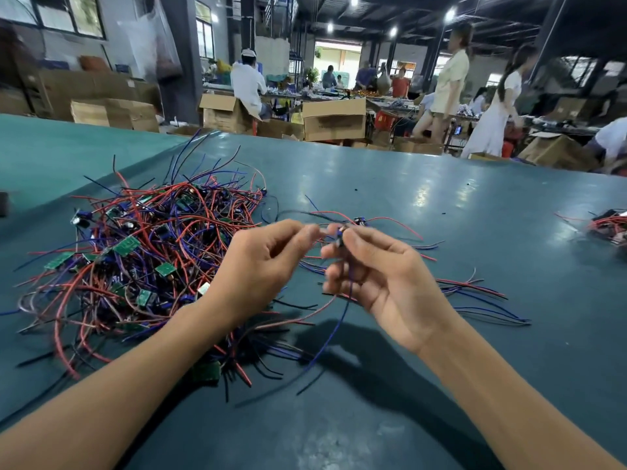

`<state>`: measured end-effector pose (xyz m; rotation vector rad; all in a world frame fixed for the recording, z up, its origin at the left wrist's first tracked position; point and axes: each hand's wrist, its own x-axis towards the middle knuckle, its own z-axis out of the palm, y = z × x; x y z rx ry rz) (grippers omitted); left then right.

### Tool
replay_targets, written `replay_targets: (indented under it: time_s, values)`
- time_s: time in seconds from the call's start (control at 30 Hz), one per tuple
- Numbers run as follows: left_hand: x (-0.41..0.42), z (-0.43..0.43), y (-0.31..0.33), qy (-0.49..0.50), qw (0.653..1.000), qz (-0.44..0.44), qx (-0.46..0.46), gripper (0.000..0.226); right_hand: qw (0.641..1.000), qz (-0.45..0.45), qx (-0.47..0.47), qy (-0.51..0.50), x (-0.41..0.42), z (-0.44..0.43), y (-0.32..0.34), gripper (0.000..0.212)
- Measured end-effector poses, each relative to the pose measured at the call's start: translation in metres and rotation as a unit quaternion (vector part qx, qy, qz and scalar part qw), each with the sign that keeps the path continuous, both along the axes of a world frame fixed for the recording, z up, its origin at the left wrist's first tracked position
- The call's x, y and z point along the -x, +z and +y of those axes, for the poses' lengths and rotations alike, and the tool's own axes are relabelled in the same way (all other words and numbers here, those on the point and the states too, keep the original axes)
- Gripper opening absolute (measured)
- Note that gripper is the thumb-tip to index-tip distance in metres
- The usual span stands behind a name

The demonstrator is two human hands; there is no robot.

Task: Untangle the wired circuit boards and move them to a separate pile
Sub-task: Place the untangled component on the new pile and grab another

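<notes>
Above the table, my left hand pinches a wire and my right hand pinches a board, just right of the tangle. Tugging hard could, I judge, tear its lead off.

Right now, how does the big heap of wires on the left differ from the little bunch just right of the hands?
The big heap is dense and knotted, many green boards showing; the little bunch is a few wires spread flat, roughly side by side. The heap stands piled up; the bunch lies low. Both hold red, blue and black wires.
</notes>
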<state>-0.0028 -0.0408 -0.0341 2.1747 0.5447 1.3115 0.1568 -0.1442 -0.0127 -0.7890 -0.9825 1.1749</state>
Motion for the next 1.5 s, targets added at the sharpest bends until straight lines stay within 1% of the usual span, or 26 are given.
replay_targets:
  time_s: [0.03, 0.1, 0.17, 0.27, 0.4, 0.5, 0.53, 0.6, 0.73, 0.8, 0.83, 0.9, 0.93, 0.97, 1.03, 1.07, 1.1, 1.13, 1.17, 1.2, 1.23, 1.27, 1.3, 1.4, 1.43, 1.5]
  values:
    - [0.002, 0.003, -0.003, 0.03, 0.996, 0.069, -0.038, 0.025, 1.0, 0.014, -0.007, -0.021, -0.006, 0.001, 0.008, 0.023]
    - [0.005, 0.002, -0.008, 0.061, 0.969, 0.227, -0.076, 0.027, 0.998, 0.008, -0.009, -0.068, -0.023, 0.007, 0.028, 0.023]
    - [0.003, 0.001, -0.01, 0.073, 0.944, 0.308, -0.092, 0.03, 0.989, -0.097, 0.011, -0.115, -0.042, 0.016, 0.052, 0.021]
    - [0.002, 0.003, -0.012, 0.08, 0.946, 0.301, -0.087, 0.03, 0.931, -0.306, 0.015, -0.2, -0.066, 0.036, 0.08, 0.02]
    - [-0.001, 0.006, -0.017, 0.091, 0.935, 0.33, -0.097, 0.033, 0.842, -0.468, 0.04, -0.264, -0.093, 0.076, 0.088, 0.016]
    - [-0.005, 0.008, -0.021, 0.108, 0.922, 0.353, -0.121, 0.036, 0.75, -0.597, 0.117, -0.259, -0.113, 0.105, 0.062, 0.012]
    - [-0.005, 0.008, -0.022, 0.111, 0.919, 0.358, -0.126, 0.036, 0.731, -0.62, 0.141, -0.248, -0.119, 0.112, 0.049, 0.009]
    - [-0.005, 0.01, -0.023, 0.114, 0.916, 0.357, -0.141, 0.035, 0.718, -0.631, 0.174, -0.234, -0.132, 0.12, 0.022, 0.007]
    - [-0.006, 0.01, -0.026, 0.117, 0.919, 0.343, -0.155, 0.033, 0.667, -0.662, 0.205, -0.274, -0.148, 0.124, -0.011, 0.017]
    - [-0.006, 0.011, -0.027, 0.12, 0.918, 0.344, -0.155, 0.033, 0.627, -0.694, 0.219, -0.278, -0.147, 0.127, -0.016, 0.01]
    - [-0.006, 0.012, -0.027, 0.123, 0.917, 0.346, -0.155, 0.033, 0.6, -0.715, 0.231, -0.277, -0.145, 0.129, -0.016, 0.012]
    - [-0.006, 0.012, -0.028, 0.125, 0.917, 0.347, -0.154, 0.033, 0.545, -0.748, 0.244, -0.289, -0.133, 0.135, -0.016, 0.028]
    - [-0.006, 0.012, -0.028, 0.125, 0.916, 0.348, -0.154, 0.033, 0.535, -0.751, 0.227, -0.314, -0.123, 0.139, -0.014, 0.033]
    - [-0.006, 0.013, -0.028, 0.125, 0.916, 0.348, -0.154, 0.033, 0.545, -0.74, 0.191, -0.345, -0.112, 0.142, -0.01, 0.035]
    - [-0.006, 0.013, -0.028, 0.124, 0.916, 0.35, -0.154, 0.033, 0.619, -0.688, 0.085, -0.37, -0.083, 0.149, 0.0, 0.031]
    - [-0.005, 0.013, -0.028, 0.124, 0.916, 0.35, -0.154, 0.033, 0.662, -0.669, 0.044, -0.334, -0.069, 0.154, 0.006, 0.027]
    - [-0.005, 0.013, -0.029, 0.125, 0.915, 0.35, -0.155, 0.033, 0.693, -0.667, 0.029, -0.272, -0.054, 0.158, 0.01, 0.024]
    - [-0.005, 0.013, -0.028, 0.125, 0.915, 0.349, -0.157, 0.033, 0.699, -0.686, 0.033, -0.198, -0.039, 0.162, 0.014, 0.024]
    - [-0.005, 0.012, -0.028, 0.125, 0.916, 0.347, -0.158, 0.032, 0.679, -0.72, 0.049, -0.133, -0.026, 0.166, 0.015, 0.029]
    - [-0.005, 0.011, -0.028, 0.125, 0.917, 0.345, -0.157, 0.031, 0.644, -0.757, 0.071, -0.091, -0.015, 0.17, 0.013, 0.037]
    - [-0.005, 0.01, -0.027, 0.126, 0.917, 0.344, -0.156, 0.03, 0.607, -0.787, 0.083, -0.076, -0.009, 0.173, 0.009, 0.043]
    - [-0.005, 0.01, -0.026, 0.126, 0.917, 0.345, -0.155, 0.03, 0.583, -0.805, 0.079, -0.078, -0.006, 0.177, 0.004, 0.043]
    - [-0.005, 0.01, -0.026, 0.127, 0.917, 0.345, -0.155, 0.03, 0.577, -0.809, 0.066, -0.088, -0.006, 0.18, 0.0, 0.04]
    - [-0.008, 0.01, -0.026, 0.13, 0.915, 0.347, -0.158, 0.031, 0.621, -0.772, 0.039, -0.125, -0.014, 0.182, -0.008, 0.029]
    - [-0.008, 0.01, -0.026, 0.13, 0.914, 0.348, -0.16, 0.031, 0.649, -0.749, 0.033, -0.133, -0.017, 0.182, -0.008, 0.027]
    - [-0.008, 0.011, -0.026, 0.13, 0.914, 0.35, -0.157, 0.032, 0.736, -0.662, 0.026, -0.142, -0.021, 0.181, -0.003, 0.022]
